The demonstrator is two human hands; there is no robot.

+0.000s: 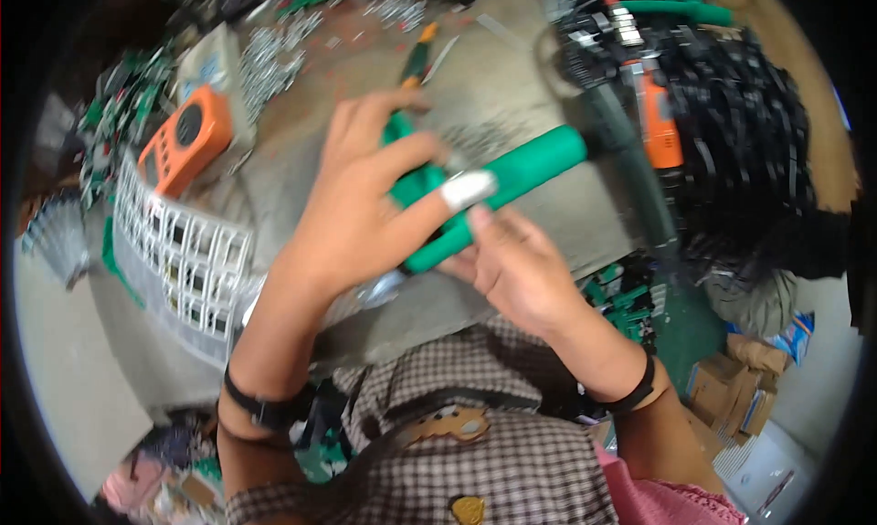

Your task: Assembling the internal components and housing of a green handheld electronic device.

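Above the worktable, my left hand (352,196) is closed around a green plastic part (544,162) with a thick, rounded barrel that points to the upper right. White tape is wrapped round the thumb, which presses on the barrel. My right hand (525,274) pinches at the near side of the same part, just below the barrel. Whether its fingers hold some small piece as well is hidden. A screwdriver (417,59) with a green and orange handle lies on the table beyond my left hand. Both hands are slightly blurred.
On the left are an orange device (201,127) with a round speaker and a white plastic basket (187,255). Small metal pieces (271,59) lie heaped behind. An orange power tool (656,114) and a large pile of black parts (731,123) are on the right. Cardboard boxes (731,388) stand lower right.
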